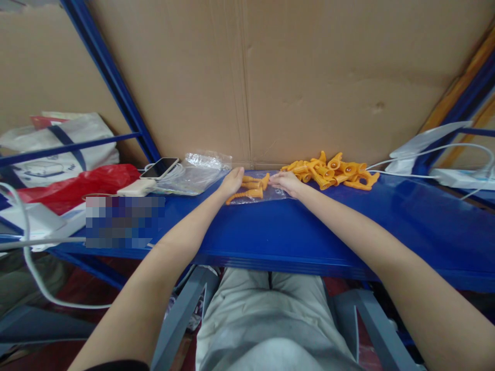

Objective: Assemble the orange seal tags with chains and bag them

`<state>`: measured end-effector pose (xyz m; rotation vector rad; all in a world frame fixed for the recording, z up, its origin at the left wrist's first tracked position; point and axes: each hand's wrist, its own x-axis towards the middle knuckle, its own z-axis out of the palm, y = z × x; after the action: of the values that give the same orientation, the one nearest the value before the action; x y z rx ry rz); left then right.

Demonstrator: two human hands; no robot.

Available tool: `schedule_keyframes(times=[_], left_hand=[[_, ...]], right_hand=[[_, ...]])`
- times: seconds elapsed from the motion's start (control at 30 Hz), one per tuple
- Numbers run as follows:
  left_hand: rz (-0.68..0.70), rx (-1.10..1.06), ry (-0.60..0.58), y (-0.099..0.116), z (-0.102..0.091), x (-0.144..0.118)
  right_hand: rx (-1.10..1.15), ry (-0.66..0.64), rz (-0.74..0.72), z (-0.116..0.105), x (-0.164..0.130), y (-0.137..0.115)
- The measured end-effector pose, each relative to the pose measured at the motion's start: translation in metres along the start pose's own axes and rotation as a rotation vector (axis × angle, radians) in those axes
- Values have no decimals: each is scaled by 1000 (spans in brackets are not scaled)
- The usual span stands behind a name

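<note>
Bagging step: left hand (232,181) and right hand (284,181) flat, fingers loose, gripping nothing, pressing clear bag (266,195) with few orange plastic parts (253,186) on blue worktop (309,226); loose orange pile (336,172) just right; next likely needs careful pinch of bag mouth

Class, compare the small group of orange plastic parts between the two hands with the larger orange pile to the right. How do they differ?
The small group holds only a few parts; the larger pile holds many. The small group lies on a clear plastic bag; the pile sits directly on the blue shelf. The left hand and right hand flank the small group; nothing touches the pile. Both hold the same orange parts.
</note>
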<state>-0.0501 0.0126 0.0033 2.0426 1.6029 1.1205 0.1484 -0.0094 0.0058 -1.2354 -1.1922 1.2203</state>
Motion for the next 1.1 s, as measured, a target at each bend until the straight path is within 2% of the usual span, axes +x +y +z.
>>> schedule_keyframes(times=[0.13,0.23,0.43,0.63,1.0,1.1], left_hand=[[77,116,-32,0,-2,-3],[147,196,-58,1,-4,-4],[155,290,-167,5,-5,-5],[157,317,-199,4,-3,-5],[286,274,-185,-9,2,4],[303,283,-214,-14,6,8]], right_hand=[[-164,-23,-96,-2,5,10],[-218,-51,-108,-3,3,10],[-322,-307,-137,-3,-10,0],[-422,-393,-145,-4,-15,-4],[-326,-389,-140,3,-9,6],[-294,-386,-137,6,-8,7]])
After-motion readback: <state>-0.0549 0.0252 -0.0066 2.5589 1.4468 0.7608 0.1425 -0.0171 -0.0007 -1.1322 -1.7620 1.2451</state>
